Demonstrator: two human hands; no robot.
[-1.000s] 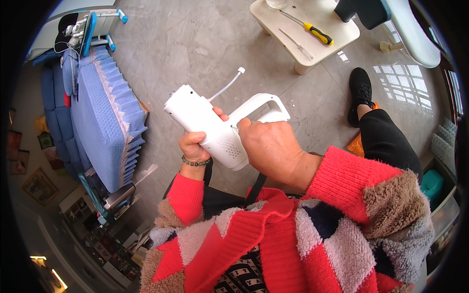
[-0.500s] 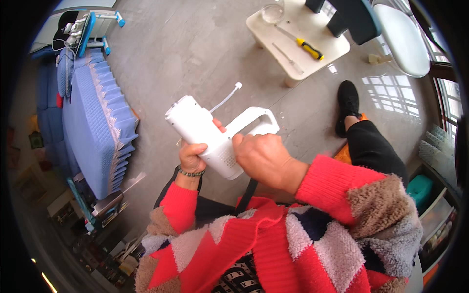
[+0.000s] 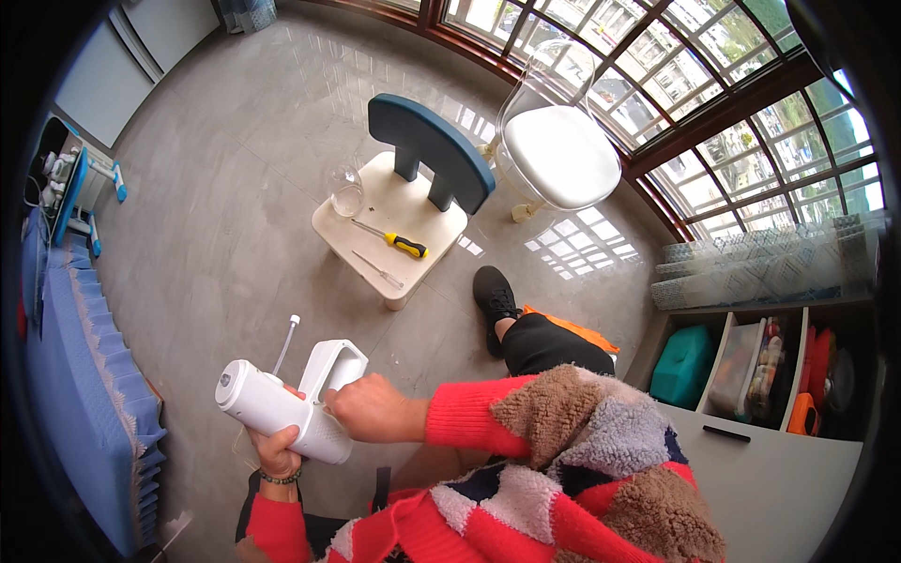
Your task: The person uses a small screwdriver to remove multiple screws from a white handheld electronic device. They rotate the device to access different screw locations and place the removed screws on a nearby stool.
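Observation:
A white cylindrical handheld appliance [image 3: 255,399] lies tilted across my lap area, its round end toward the left. Its loop handle [image 3: 325,355] sticks up on the far side, and a thin clear tube [image 3: 285,347] with a white tip rises beside it. My left hand [image 3: 276,452] wraps round the body from below, thumb on the near side. Closed in a fist, my right hand [image 3: 377,409] presses where the handle meets the body, over the perforated part. What its fingertips hold is hidden.
Ahead stands a low cream chair [image 3: 338,230] with a dark blue backrest [image 3: 432,141]. On its seat are a yellow-black screwdriver [image 3: 407,246], a slim clear-handled screwdriver [image 3: 378,270] and a clear container [image 3: 347,199]. A white-seated chair [image 3: 560,155], open drawer [image 3: 741,371] and blue-covered bed [image 3: 75,375] surround me.
The view has swung to the right, bringing the windows and open drawer in. Both hands keep their places on the appliance, which appears lower and further left.

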